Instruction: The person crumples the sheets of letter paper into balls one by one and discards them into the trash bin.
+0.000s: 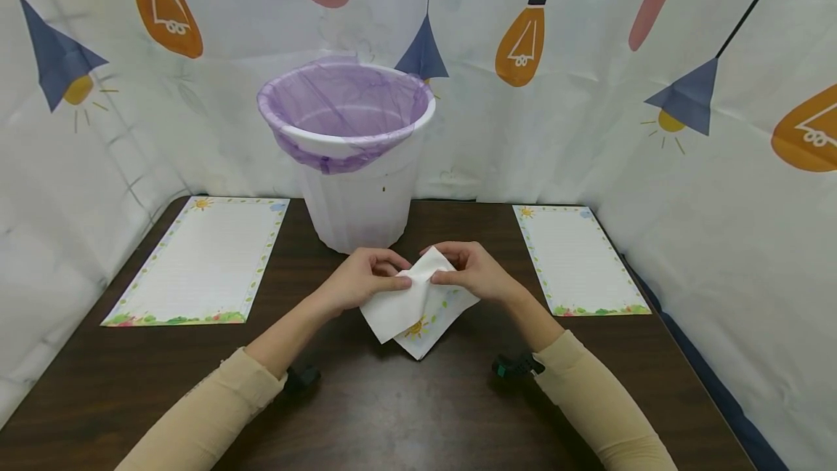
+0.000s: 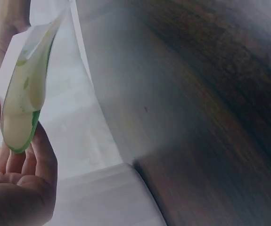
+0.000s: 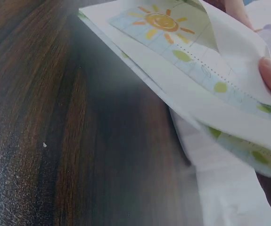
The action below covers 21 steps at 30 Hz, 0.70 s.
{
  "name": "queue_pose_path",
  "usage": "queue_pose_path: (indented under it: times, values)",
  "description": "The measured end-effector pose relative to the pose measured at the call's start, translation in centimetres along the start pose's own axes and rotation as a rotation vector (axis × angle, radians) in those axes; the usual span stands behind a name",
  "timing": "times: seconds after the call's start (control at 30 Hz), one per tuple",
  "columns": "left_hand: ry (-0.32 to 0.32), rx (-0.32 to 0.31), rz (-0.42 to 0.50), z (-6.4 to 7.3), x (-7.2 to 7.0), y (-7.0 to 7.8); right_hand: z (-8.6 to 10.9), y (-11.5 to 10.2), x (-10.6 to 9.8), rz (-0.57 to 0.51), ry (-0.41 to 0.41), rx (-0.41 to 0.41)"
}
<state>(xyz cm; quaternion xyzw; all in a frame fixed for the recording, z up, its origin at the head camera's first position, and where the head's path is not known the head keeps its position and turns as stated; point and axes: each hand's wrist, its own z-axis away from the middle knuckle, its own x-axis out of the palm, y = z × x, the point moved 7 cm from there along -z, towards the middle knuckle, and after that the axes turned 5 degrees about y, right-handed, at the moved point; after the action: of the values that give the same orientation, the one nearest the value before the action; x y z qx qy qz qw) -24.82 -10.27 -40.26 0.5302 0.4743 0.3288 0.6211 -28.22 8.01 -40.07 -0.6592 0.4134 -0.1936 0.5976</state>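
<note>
Thumbs on the near face, the left hand (image 1: 368,278) and right hand (image 1: 476,271) both pinch one folded paper (image 1: 394,313), held up over the table (image 1: 386,427) just in front of the bin (image 1: 358,211). Most fingertips of each hand are hidden behind the layers, and how many folds lie inside cannot be told. The left wrist view catches the paper nearly end-on, its bend a rounded loop, with the left hand cut off at the edge; the right wrist view crops the right hand to a thumb and part of a finger. Plain white backs lie over a printed border of green leaves and an orange sun. The bin is white, smooth and tapered, its floor out of sight; a thin, wrinkled purple bag (image 1: 356,111) lines it and folds over the rim. To either side, the left sheet (image 1: 203,260) and right sheet (image 1: 578,260) lie flat, faintly ruled, with suns on top and greenery below. Dark wood grain runs through the table. Creased white cloth (image 1: 471,144) behind it carries printed bulbs and lamps, several cropped by the picture's edge.
</note>
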Motion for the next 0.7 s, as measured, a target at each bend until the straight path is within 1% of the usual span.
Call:
queue_pose_path:
  times: [0.23,0.37,0.53,0.6,0.7]
  values:
    - [-0.026,0.046,-0.081,0.0,0.2,0.6,0.0,0.2,-0.1,0.034,-0.003,0.022]
    - [-0.017,0.065,-0.126,-0.1,0.1,0.7,-0.1,0.3,-0.1,0.070,0.030,0.020]
    - [0.046,0.110,-0.198,-0.3,-0.4,1.0,-0.3,0.2,-0.1,0.068,0.115,0.020]
    - [0.079,0.125,-0.213,-0.3,-0.6,1.2,-0.4,0.2,-0.2,0.062,0.156,0.020]
    - [0.140,0.129,-0.202,-0.3,-1.1,1.3,-0.4,0.3,-0.7,0.061,0.242,0.023]
